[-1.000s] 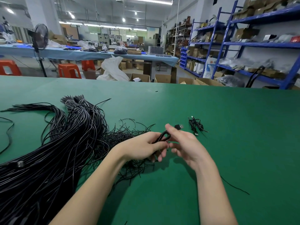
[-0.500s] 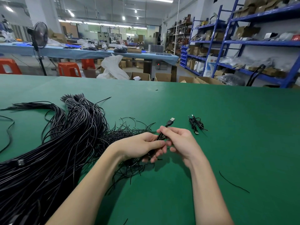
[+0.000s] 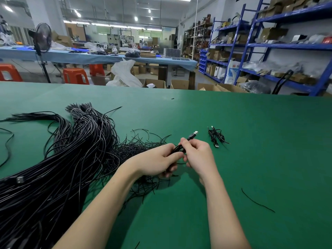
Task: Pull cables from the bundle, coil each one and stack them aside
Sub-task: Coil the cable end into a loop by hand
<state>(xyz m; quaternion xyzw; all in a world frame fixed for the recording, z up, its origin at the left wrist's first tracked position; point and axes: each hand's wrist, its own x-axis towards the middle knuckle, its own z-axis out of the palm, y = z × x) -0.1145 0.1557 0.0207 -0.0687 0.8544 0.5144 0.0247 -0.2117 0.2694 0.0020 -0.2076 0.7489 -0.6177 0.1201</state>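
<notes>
- Matte green felt-like table (image 3: 251, 141) fills the lower frame; blue steel shelving (image 3: 269, 45) with cartons upper right, orange stools (image 3: 75, 75) upper left.
- Glossy black bundle (image 3: 62, 159) sprawls lower left — thin round cords.
- Centre: left hand (image 3: 158, 161) and right hand (image 3: 197, 155), each grip clenched around the cable (image 3: 193, 136); metal plug juts upward.
- Small coiled cable (image 3: 216, 136) lies just right.

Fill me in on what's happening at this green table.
A person is coiling a black USB cable over the green table. The left hand grips the gathered loops; the right hand pinches the cable just below its plug. The big bundle of loose cables lies to the left. One coiled cable already lies to the right.
</notes>
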